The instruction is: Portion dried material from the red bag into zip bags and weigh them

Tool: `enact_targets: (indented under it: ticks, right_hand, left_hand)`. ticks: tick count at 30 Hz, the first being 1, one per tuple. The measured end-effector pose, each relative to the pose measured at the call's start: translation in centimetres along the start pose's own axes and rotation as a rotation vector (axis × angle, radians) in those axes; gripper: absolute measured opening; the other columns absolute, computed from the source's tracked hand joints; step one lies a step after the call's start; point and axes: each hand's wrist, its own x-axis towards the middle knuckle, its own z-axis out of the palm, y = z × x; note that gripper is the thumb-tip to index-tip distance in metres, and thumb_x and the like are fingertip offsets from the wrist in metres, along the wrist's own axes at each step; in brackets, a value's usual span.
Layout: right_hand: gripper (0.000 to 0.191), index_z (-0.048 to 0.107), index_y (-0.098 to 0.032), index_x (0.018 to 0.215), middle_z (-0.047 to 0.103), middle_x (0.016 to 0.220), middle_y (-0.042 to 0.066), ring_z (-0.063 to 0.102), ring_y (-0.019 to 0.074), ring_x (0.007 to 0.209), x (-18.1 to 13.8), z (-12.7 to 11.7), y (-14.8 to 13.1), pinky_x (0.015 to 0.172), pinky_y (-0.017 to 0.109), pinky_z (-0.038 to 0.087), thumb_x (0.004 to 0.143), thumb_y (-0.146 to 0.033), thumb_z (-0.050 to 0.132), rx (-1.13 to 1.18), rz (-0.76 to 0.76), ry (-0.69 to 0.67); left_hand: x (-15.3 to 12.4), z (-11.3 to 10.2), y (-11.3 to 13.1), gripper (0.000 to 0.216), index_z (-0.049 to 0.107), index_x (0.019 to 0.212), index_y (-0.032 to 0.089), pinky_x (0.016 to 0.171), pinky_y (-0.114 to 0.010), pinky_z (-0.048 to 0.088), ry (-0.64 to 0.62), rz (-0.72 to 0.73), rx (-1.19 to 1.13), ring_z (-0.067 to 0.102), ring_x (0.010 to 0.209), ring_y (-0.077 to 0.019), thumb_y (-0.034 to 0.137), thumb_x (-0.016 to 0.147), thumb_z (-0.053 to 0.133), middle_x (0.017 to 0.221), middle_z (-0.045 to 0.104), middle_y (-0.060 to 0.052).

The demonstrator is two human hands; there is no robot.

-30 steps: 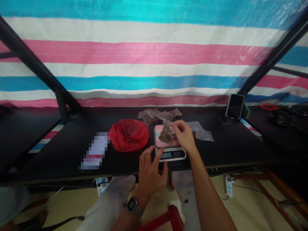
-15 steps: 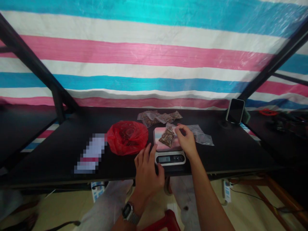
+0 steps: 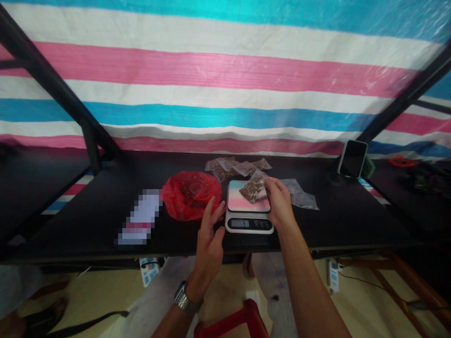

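Observation:
My right hand (image 3: 280,202) pinches the top corner of a clear zip bag (image 3: 252,188) filled with brown, dried bits. The bag is tilted over the plate of a white digital kitchen scale (image 3: 249,225); whether its lower edge still touches the plate I cannot tell. A small number shows on the scale's display. To the left of the scale, my left hand (image 3: 210,239), with a metal watch on the wrist, holds nothing and has its fingers apart. Its fingertips are by the near right edge of an open red plastic bag (image 3: 190,195), which contains brown bits and a small clear cup.
Several filled zip bags (image 3: 239,168) lie behind the scale, and flat, unfilled-looking zip bags (image 3: 301,195) lie to its right. A phone (image 3: 353,158) stands on a holder at the back right. A blurred-out sheet (image 3: 141,218) lies left on the black table (image 3: 88,220).
My right hand has raised and tilted the zip bag on the scale. My left hand has come off the scale and shifted left, its fingers opening. The view has shifted slightly.

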Motion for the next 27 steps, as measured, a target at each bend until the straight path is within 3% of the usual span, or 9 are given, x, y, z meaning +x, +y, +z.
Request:
enact_targets:
  ticks: [6, 15, 27]
  right_hand:
    - [0.027, 0.07, -0.025, 0.083, 0.078, 0.082, -0.001, 0.073, 0.0223, 0.083, -0.2, -0.8, -1.0, 0.074, 0.032, 0.058, 0.066, -0.043, 0.082, 0.063, 0.072, 0.017]
    - [0.02, 0.075, -0.025, 0.073, 0.076, 0.077, -0.002, 0.069, 0.0196, 0.078, -0.2, -2.8, -1.9, 0.073, 0.029, 0.055, 0.059, -0.035, 0.083, 0.055, 0.137, 0.017]
    - [0.03, 0.074, -0.023, 0.078, 0.074, 0.077, -0.001, 0.065, 0.0211, 0.078, -2.0, -1.4, -0.1, 0.071, 0.031, 0.049, 0.066, -0.05, 0.082, -0.019, 0.064, 0.028]
  left_hand:
    - [-0.7, -0.4, -0.3, 0.069, 0.048, 0.158, 0.025, 0.117, -0.052, 0.051, -0.023, -0.03, -0.142, 0.068, 0.138, -0.0335, 0.022, 0.091, 0.063, 0.158, 0.063, -0.016]
    - [-3.3, 0.9, -0.9, 0.064, 0.049, 0.157, 0.027, 0.117, -0.041, 0.05, -0.158, 0.052, 0.024, 0.065, 0.143, -0.0263, 0.008, 0.096, 0.052, 0.165, 0.058, -0.011]
    - [-2.1, -0.6, -1.0, 0.054, 0.057, 0.146, 0.025, 0.101, -0.038, 0.061, -0.034, 0.108, 0.252, 0.078, 0.122, -0.0236, 0.008, 0.095, 0.051, 0.151, 0.069, -0.011]
